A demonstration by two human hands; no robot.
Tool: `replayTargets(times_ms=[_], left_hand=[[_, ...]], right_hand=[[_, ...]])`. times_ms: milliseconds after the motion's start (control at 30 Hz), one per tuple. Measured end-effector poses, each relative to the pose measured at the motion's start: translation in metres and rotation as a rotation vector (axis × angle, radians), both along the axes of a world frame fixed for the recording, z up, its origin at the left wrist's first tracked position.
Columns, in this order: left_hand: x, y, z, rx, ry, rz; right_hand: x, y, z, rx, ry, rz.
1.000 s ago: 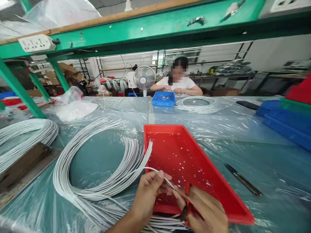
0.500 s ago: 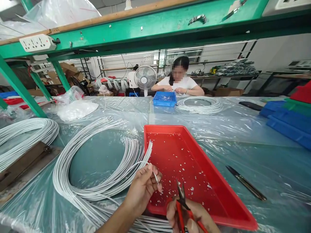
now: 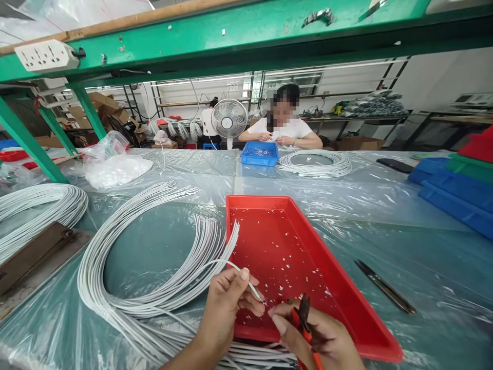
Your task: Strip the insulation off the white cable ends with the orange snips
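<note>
My left hand (image 3: 227, 303) pinches one white cable (image 3: 252, 288) between thumb and fingers, its tip pointing right over the red tray (image 3: 339, 288). That cable curves out of a large coil of white cables (image 3: 94, 277) on the left. My right hand (image 3: 319, 334) holds red-handled cutting pliers (image 3: 304, 318) in its palm, jaws pointing up. The thumb and forefinger of this hand reach toward the cable's tip, close to it but apart. Small white scraps lie scattered in the tray.
A metal knife-like tool (image 3: 385, 285) lies right of the tray. Another cable coil (image 3: 69, 200) and a brown metal block (image 3: 33, 254) are at left. Across the table a person (image 3: 285, 126) works beside a blue tray (image 3: 260, 160). Stacked bins (image 3: 458, 200) stand right; a green beam (image 3: 231, 46) crosses above.
My right hand has turned and come up toward the cable tip, with the pliers shifted right and back in the palm. My left hand has moved slightly right and down with the cable.
</note>
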State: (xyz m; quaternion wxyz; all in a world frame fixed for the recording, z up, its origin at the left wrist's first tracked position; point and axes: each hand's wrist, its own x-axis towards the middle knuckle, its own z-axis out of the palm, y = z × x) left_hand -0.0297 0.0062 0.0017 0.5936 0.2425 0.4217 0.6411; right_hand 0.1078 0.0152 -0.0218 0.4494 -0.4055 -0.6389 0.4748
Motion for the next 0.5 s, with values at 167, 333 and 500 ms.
replayTargets(times_ms=[167, 333, 500], left_hand=[[0.0027, -0.0025, -0.0025, 0.008, 0.064, 0.001], [0.0037, -0.0030, -0.0019, 0.007, 0.088, -0.006], [0.0050, -0.0063, -0.0003, 0.009, 0.032, -0.053]], right_hand=[[0.0060, 0.0061, 0.0095, 0.399, -0.173, -0.022], [0.0063, 0.0021, 0.0092, 0.593, -0.217, -0.057], [0.0032, 0.0025, 0.0104, 0.441, -0.129, -0.160]])
